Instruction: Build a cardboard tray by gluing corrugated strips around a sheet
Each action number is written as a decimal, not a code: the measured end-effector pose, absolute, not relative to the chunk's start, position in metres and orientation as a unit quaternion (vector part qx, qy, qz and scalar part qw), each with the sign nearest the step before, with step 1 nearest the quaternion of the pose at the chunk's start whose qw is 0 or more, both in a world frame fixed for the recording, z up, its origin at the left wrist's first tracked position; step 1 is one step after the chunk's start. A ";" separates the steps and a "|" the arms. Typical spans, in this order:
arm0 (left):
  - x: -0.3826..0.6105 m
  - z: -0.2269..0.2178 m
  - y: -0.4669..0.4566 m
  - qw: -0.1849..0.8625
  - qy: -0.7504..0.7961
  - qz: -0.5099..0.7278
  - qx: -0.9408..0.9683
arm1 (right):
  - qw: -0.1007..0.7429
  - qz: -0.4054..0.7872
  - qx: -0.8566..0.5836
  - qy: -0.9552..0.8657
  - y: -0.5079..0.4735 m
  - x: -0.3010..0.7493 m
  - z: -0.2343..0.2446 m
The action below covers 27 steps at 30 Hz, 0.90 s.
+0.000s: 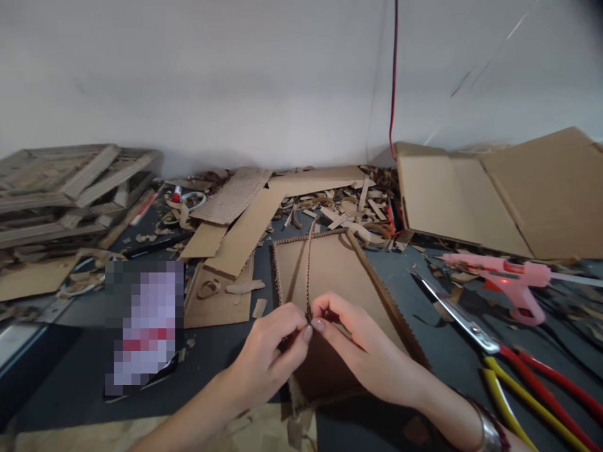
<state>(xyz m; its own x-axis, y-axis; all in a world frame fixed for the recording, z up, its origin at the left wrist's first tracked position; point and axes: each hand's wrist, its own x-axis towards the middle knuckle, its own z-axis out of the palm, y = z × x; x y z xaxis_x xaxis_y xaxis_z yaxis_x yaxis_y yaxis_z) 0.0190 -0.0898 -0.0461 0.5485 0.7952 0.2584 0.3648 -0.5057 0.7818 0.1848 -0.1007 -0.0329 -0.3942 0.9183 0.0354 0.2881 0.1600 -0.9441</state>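
A shallow cardboard tray [330, 263] with corrugated strip walls lies on the dark work surface in front of me. A thin corrugated cardboard strip [308, 263] runs from its far wall down toward me. My left hand [271, 351] and my right hand [358, 345] meet at the strip's near end over the tray's middle. Both pinch that end between thumb and fingertips, fingers curled and closed.
Scissors with red and yellow handles [475, 329] lie to the right, beside a pink glue gun [511, 282]. Flattened cardboard sheets [494, 194] sit at back right, scraps and strips [245, 220] at the back, slatted cardboard pieces [61, 188] at left. A red wire [393, 75] hangs down the wall.
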 end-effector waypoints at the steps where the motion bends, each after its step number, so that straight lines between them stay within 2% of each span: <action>1: 0.019 -0.045 -0.090 0.346 0.359 0.311 0.809 | 0.335 0.479 -0.437 -0.684 -0.100 0.184 -0.033; 17: 0.021 -0.043 -0.089 0.365 0.351 0.328 0.797 | 0.340 0.553 -0.431 -0.626 -0.099 0.185 -0.035; 24: 0.020 -0.048 -0.090 0.376 0.351 0.341 0.787 | 0.373 0.559 -0.428 -0.604 -0.099 0.184 -0.040; 27: 0.020 -0.048 -0.090 0.370 0.343 0.352 0.789 | 0.395 0.524 -0.431 -0.619 -0.097 0.184 -0.042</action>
<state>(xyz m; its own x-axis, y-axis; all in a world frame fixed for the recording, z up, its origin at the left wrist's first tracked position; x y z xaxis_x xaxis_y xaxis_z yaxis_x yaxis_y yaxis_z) 0.0198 -0.0898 -0.0476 0.5177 0.8010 0.3007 0.2807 -0.4911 0.8246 0.1839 -0.0974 -0.0420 -0.3165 0.9479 0.0378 0.1186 0.0791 -0.9898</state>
